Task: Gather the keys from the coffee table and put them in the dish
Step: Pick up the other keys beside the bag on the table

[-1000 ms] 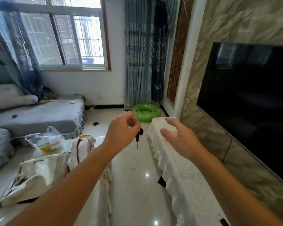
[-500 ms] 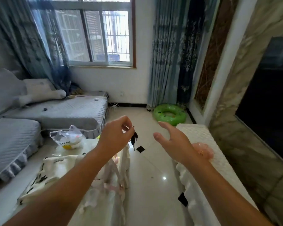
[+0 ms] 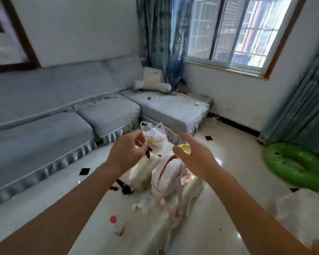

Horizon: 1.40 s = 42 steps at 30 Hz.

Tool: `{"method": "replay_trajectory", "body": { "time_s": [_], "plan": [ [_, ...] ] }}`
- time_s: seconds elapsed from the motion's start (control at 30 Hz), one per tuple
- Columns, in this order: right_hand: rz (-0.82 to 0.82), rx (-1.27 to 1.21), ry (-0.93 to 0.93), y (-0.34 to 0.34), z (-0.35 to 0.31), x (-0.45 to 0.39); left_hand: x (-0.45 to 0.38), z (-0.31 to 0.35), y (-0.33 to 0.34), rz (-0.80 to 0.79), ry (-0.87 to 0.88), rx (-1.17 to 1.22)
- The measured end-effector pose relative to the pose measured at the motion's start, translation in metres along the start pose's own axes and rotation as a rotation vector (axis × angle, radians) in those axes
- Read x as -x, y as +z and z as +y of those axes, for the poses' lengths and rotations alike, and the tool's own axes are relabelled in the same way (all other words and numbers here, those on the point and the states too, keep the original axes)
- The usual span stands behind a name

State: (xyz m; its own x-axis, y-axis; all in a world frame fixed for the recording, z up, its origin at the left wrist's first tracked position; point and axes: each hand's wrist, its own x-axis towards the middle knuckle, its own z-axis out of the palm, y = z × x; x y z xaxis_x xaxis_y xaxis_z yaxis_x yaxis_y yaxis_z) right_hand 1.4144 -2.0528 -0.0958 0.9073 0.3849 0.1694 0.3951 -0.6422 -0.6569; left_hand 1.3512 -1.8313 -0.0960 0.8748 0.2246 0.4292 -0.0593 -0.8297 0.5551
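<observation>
My left hand [image 3: 126,155] is pinched shut on a small bunch of dark keys [image 3: 148,153], which dangle from my fingertips above the coffee table [image 3: 151,234]. To their right my right hand [image 3: 193,159] is held up with its fingers spread and nothing in it. A pinkish blurred shape at the far lower right, on a white-covered surface [image 3: 306,208], may be the dish; I cannot tell. The whole view is blurred by motion.
On the coffee table lie a pale pink bag [image 3: 166,179], a clear plastic bag [image 3: 155,135], a small bottle with a red cap [image 3: 117,225] and a patterned white bag [image 3: 138,173]. A grey corner sofa [image 3: 63,126] runs along the left. A green swim ring [image 3: 295,164] lies on the floor at right.
The view has swung to the left, from the television wall and white cabinet to the sofa and coffee table. My left hand still holds the keys; my right hand stays open beside it.
</observation>
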Motion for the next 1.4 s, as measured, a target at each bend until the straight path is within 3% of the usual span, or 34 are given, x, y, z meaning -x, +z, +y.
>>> {"method": "replay_trajectory", "body": {
  "time_s": [0.2, 0.37, 0.8, 1.07, 1.4],
  "plan": [
    [-0.184, -0.044, -0.192, 0.073, -0.047, -0.031, 0.029, -0.073, -0.054, 0.103, -0.239, -0.118],
    [-0.307, -0.038, -0.277, 0.126, -0.089, -0.051, 0.048, -0.118, -0.084, 0.128, -0.311, -0.137],
    [-0.569, 0.018, -0.278, 0.25, -0.111, -0.094, 0.082, -0.209, -0.092, 0.143, -0.574, -0.151],
    [-0.687, -0.009, -0.263, 0.342, -0.077, -0.145, 0.086, -0.268, -0.041, 0.111, -0.787, -0.224],
    [-0.825, 0.031, -0.16, 0.495, 0.04, -0.195, 0.091, -0.379, 0.11, 0.175, -1.041, -0.147]
  ]
}}
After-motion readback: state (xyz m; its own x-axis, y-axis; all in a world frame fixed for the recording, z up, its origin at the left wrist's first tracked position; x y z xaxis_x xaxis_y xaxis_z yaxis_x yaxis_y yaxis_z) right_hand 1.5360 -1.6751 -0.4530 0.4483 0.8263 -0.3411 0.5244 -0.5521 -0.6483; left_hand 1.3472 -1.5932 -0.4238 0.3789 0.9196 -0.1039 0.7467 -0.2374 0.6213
